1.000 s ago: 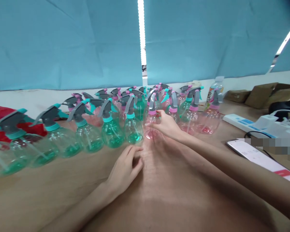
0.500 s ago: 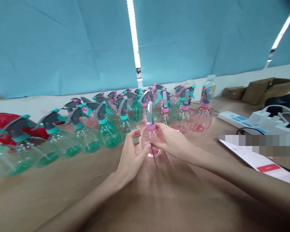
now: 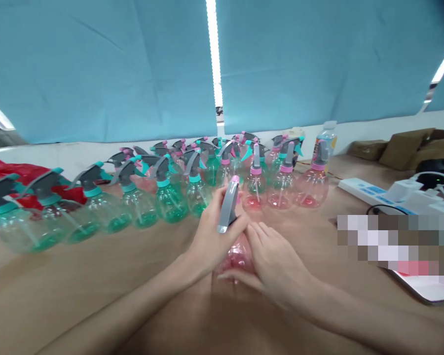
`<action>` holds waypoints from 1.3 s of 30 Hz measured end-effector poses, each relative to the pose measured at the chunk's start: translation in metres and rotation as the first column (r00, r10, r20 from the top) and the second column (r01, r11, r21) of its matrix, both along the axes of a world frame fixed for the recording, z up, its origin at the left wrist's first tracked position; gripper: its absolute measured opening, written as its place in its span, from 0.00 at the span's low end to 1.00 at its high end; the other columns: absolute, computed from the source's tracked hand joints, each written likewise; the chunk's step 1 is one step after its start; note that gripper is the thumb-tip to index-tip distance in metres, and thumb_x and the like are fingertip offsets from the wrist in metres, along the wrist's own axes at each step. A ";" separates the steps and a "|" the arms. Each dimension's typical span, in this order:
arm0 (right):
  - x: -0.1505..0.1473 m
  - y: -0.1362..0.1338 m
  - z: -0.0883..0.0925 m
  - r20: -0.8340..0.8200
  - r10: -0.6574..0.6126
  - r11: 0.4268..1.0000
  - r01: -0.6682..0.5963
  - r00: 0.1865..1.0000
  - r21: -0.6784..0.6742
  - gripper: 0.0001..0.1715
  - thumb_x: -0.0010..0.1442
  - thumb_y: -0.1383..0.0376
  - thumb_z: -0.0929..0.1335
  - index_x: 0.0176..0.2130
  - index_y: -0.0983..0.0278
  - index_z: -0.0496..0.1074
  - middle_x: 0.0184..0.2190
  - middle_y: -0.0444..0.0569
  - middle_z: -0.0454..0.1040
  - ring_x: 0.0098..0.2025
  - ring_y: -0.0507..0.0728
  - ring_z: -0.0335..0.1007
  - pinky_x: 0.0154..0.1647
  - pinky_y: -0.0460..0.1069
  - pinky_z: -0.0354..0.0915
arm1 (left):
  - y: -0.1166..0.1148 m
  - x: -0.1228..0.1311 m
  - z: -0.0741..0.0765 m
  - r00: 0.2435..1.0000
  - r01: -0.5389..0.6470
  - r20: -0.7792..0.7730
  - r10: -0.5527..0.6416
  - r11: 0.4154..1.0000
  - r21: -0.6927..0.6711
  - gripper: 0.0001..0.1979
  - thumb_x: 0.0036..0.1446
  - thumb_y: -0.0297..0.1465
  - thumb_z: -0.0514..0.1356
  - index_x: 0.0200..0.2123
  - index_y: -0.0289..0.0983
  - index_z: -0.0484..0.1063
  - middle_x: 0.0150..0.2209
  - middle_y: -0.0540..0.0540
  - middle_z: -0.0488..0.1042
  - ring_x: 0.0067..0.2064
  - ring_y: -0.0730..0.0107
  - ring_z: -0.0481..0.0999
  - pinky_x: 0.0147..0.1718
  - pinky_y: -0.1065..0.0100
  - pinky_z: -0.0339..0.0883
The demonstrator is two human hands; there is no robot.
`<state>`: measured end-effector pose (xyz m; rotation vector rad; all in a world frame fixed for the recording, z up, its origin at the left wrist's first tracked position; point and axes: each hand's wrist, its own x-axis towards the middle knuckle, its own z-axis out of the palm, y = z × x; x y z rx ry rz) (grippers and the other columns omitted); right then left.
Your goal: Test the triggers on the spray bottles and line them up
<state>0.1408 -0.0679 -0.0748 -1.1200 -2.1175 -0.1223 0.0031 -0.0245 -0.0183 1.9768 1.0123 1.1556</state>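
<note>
A clear pink spray bottle [image 3: 241, 252] with a grey trigger head [image 3: 228, 204] is right in front of me. My left hand [image 3: 209, 234] is closed around its neck, just below the trigger, hiding the collar. Wrapped about the body from the right, my right hand [image 3: 277, 254] has its thumb across the near side. The trigger lever points back toward me. Behind my hands stand several more pink spray bottles [image 3: 280, 191], and to the left a row of green spray bottles [image 3: 172, 202] with turquoise collars.
A white power strip [image 3: 370, 192] with plugs and cables lies at the right, near a partly pixelated phone [image 3: 431, 286]. A labelled drink bottle [image 3: 329, 135] and brown cardboard [image 3: 403, 148] are at the back. Red plastic [image 3: 22, 180] lies behind the green bottles at left.
The held pink bottle has come nearer to me. My left hand has gone from beside its body to gripping its neck, and my right hand now wraps the body lower down.
</note>
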 end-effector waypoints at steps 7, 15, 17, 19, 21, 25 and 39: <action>0.022 0.017 -0.018 0.079 0.203 0.965 -0.186 0.976 -0.184 0.50 0.61 0.38 0.61 0.66 0.68 0.52 0.58 0.65 0.69 0.59 0.69 0.65 0.61 0.71 0.55 | 0.006 -0.016 0.002 0.996 0.077 0.052 -0.076 0.997 -0.015 0.27 0.49 0.27 0.55 0.55 0.44 0.66 0.45 0.48 0.76 0.40 0.63 0.77 0.43 0.58 0.74; 0.057 0.026 -0.047 0.211 0.134 0.910 -0.036 0.968 -0.412 0.44 0.64 0.41 0.60 0.66 0.68 0.58 0.66 0.63 0.58 0.68 0.70 0.50 0.65 0.72 0.48 | 0.017 -0.028 0.006 0.997 0.083 -0.003 -0.083 0.996 -0.029 0.22 0.47 0.29 0.54 0.48 0.41 0.68 0.35 0.50 0.73 0.36 0.64 0.74 0.38 0.60 0.72; 0.058 0.026 -0.047 0.229 0.120 0.889 -0.002 0.966 -0.459 0.43 0.64 0.42 0.61 0.66 0.67 0.57 0.67 0.61 0.56 0.69 0.69 0.49 0.66 0.71 0.46 | 0.017 -0.029 0.006 0.996 0.090 -0.008 -0.090 0.994 -0.057 0.22 0.47 0.29 0.54 0.49 0.41 0.67 0.32 0.51 0.71 0.34 0.66 0.73 0.39 0.62 0.71; 0.058 0.025 -0.044 0.242 0.110 0.872 0.024 0.964 -0.489 0.44 0.64 0.42 0.62 0.67 0.66 0.56 0.68 0.59 0.54 0.69 0.69 0.47 0.67 0.71 0.43 | 0.017 -0.028 0.008 0.994 0.111 0.003 -0.111 0.991 -0.074 0.19 0.48 0.28 0.54 0.46 0.40 0.67 0.34 0.51 0.70 0.34 0.68 0.72 0.41 0.63 0.71; 0.056 0.025 -0.040 0.253 0.107 0.855 0.041 0.961 -0.517 0.45 0.64 0.41 0.61 0.68 0.65 0.54 0.68 0.58 0.53 0.70 0.68 0.45 0.67 0.71 0.41 | 0.016 -0.027 0.010 0.991 0.136 0.024 -0.134 0.987 -0.086 0.17 0.47 0.27 0.54 0.43 0.40 0.66 0.38 0.49 0.71 0.36 0.68 0.72 0.43 0.64 0.72; 0.057 0.025 -0.034 0.259 0.115 0.822 0.054 0.959 -0.567 0.44 0.65 0.41 0.60 0.68 0.64 0.53 0.69 0.56 0.50 0.70 0.68 0.43 0.67 0.71 0.41 | 0.016 -0.026 0.014 0.986 0.165 0.054 -0.161 0.982 -0.092 0.16 0.47 0.28 0.54 0.42 0.39 0.66 0.37 0.48 0.69 0.37 0.66 0.71 0.44 0.61 0.73; 0.063 0.026 -0.029 0.248 0.151 0.783 0.038 0.957 -0.621 0.44 0.65 0.40 0.58 0.68 0.62 0.51 0.70 0.54 0.47 0.70 0.68 0.41 0.68 0.70 0.39 | 0.016 -0.032 0.004 0.998 0.056 0.044 -0.050 0.986 -0.158 0.09 0.46 0.28 0.56 0.34 0.39 0.70 0.28 0.52 0.69 0.29 0.69 0.68 0.29 0.68 0.63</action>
